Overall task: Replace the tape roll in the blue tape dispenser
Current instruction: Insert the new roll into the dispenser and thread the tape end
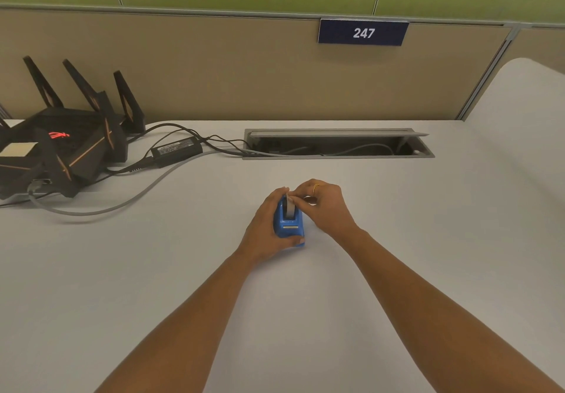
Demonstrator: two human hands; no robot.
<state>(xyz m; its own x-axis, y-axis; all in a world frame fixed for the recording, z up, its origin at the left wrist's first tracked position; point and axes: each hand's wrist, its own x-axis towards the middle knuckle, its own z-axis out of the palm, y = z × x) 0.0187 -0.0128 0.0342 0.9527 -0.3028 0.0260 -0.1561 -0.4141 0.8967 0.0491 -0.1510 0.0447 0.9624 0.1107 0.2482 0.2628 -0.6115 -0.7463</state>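
The blue tape dispenser stands on the white desk in the middle of the view, its cutter end facing me. My left hand wraps around its left side and holds it down. A tape roll sits in the dispenser's slot, mostly hidden by my fingers. My right hand, with a ring on one finger, pinches the top of the roll from the right; its fingertips meet those of my left hand there.
A black router with upright antennas stands at the back left, with a power brick and cables trailing across the desk. An open cable tray is set into the desk behind the dispenser. A beige partition rises at the back.
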